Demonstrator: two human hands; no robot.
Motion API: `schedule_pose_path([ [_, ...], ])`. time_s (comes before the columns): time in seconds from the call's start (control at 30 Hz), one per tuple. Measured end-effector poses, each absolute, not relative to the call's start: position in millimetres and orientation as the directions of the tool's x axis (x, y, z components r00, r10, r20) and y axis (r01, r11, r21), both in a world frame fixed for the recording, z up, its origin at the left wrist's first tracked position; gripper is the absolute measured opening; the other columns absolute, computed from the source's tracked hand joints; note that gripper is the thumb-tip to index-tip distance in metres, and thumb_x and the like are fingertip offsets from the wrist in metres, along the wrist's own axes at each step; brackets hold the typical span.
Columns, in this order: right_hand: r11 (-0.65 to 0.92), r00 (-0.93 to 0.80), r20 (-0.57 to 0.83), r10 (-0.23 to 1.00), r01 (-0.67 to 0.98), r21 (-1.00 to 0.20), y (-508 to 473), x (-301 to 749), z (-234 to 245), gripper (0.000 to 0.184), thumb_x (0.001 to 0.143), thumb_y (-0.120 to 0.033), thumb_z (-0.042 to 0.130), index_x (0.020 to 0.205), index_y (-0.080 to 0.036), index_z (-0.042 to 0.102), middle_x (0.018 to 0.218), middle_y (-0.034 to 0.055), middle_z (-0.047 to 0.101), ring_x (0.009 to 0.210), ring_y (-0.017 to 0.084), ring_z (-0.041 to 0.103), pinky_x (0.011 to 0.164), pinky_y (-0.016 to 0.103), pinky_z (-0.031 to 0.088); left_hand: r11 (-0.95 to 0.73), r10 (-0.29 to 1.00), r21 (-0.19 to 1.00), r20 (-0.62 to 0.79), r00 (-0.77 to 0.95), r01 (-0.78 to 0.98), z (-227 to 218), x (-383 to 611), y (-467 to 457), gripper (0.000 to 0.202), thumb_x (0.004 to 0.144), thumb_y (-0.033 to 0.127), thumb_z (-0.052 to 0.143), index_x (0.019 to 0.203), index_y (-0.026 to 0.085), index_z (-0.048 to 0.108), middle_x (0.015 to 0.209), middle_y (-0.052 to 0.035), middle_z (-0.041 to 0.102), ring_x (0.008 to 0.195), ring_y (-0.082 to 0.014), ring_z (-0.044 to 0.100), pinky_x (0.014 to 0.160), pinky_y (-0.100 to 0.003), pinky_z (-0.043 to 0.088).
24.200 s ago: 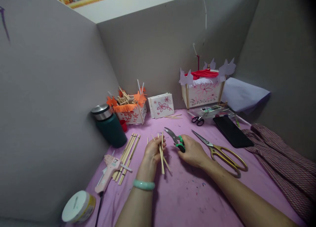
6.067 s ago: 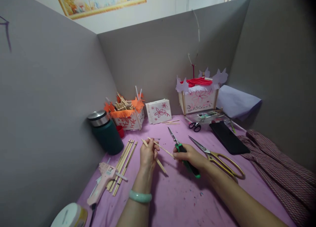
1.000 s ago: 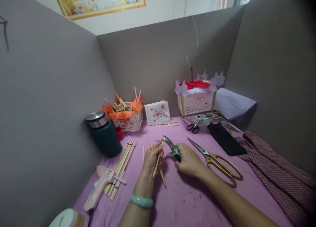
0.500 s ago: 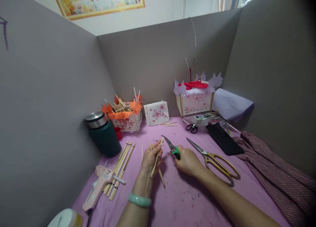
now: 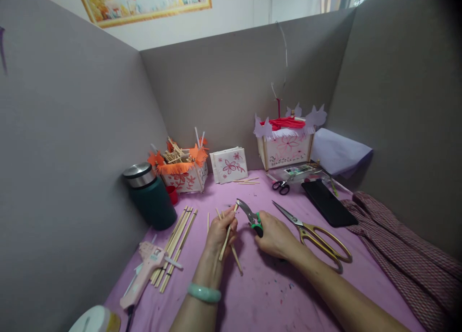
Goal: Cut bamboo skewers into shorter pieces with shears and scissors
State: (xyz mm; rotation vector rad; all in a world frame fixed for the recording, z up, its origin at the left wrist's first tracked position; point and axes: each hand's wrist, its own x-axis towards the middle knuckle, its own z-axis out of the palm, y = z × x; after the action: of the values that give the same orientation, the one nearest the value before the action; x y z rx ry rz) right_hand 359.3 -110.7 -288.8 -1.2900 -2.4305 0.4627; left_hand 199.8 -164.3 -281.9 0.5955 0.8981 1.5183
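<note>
My left hand [image 5: 219, 231] is closed round a few thin wooden sticks [image 5: 227, 236], which cross each other and point up and away from me. My right hand [image 5: 275, 234] grips green-handled shears [image 5: 250, 215]. The shears' grey blades are parted and their tips lie right beside the upper end of one stick. Both hands hover just above the pink table cover [image 5: 274, 288], a short gap between them.
A row of long sticks [image 5: 176, 245] and a pink glue gun [image 5: 144, 274] lie left. Gold scissors [image 5: 317, 236], a black phone [image 5: 328, 202] and small black scissors [image 5: 280, 186] lie right. A green flask [image 5: 151, 195] and paper lanterns [image 5: 285, 144] stand behind. Grey partitions enclose three sides.
Over the last second the shears' blades have stayed by the stick end and opened slightly wider. My left hand keeps the same sticks, hardly shifted.
</note>
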Motion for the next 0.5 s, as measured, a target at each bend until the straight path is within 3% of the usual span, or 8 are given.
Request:
schedule_pose_path([
  [0.2, 0.456, -0.461, 0.087, 0.883, 0.802, -0.385, -109.9, 356.2, -289.5, 0.016, 0.073, -0.026, 0.055, 0.088, -0.02, 0.052, 0.08, 0.0071, 0.066, 0.072, 0.021, 0.06, 0.058, 0.028, 0.024, 0.021, 0.975, 0.826, -0.142, -0.172, -0.564, -279.7, 201.5, -165.4, 0.05, 0.069, 0.03, 0.07, 0.114, 0.011, 0.057, 0.044, 0.0095, 0.045, 0.03, -0.0015, 0.023, 0.028, -0.014, 0.017],
  [0.5, 0.499, -0.482, 0.178, 0.858, 0.701, -0.51, -105.0, 362.6, -290.5, 0.025, 0.071, -0.028, 0.058, 0.093, -0.019, 0.05, 0.093, 0.007, 0.061, 0.084, 0.019, 0.055, 0.065, 0.025, 0.031, 0.007, 0.98, 0.844, -0.112, -0.164, -0.536, -279.2, 201.0, -163.8, 0.051, 0.071, 0.03, 0.069, 0.116, 0.01, 0.055, 0.041, 0.0104, 0.043, 0.028, -0.0017, 0.022, 0.028, -0.014, 0.015],
])
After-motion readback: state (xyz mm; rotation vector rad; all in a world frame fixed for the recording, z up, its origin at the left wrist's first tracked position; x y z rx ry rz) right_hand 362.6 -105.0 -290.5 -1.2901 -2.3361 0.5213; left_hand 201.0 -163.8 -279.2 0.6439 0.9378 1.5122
